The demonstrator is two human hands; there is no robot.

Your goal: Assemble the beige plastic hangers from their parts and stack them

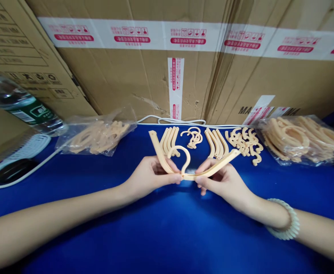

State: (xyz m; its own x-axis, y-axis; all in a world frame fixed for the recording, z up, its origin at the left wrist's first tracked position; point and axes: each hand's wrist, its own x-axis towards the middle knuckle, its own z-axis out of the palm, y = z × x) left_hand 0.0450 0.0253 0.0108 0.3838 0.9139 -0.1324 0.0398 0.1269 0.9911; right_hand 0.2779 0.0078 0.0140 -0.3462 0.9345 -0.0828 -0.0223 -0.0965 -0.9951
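Observation:
Between my two hands is a peach-coloured plastic clothes hanger point(220, 163), held above the blue table, its two arms angled up and outward and its hook curling up from the middle. My left hand point(148, 173) pinches the left arm close to the hook's base. With thumb and fingers my right hand point(222, 180) grips the right arm near the centre. Behind the hands lie several loose hanger arms point(171, 140) on the left and more loose arms point(217, 142) on the right. Loose hooks point(194, 136) sit between them, and small curved pieces point(244, 140) are heaped farther right.
Plastic bags of hanger parts lie at the back left point(95, 135) and back right point(301, 139). A water bottle point(27, 104), a white hairbrush point(31, 146) and a black rounded object point(14, 171) are at far left. A white cable point(167, 121) runs before cardboard boxes point(127, 76).

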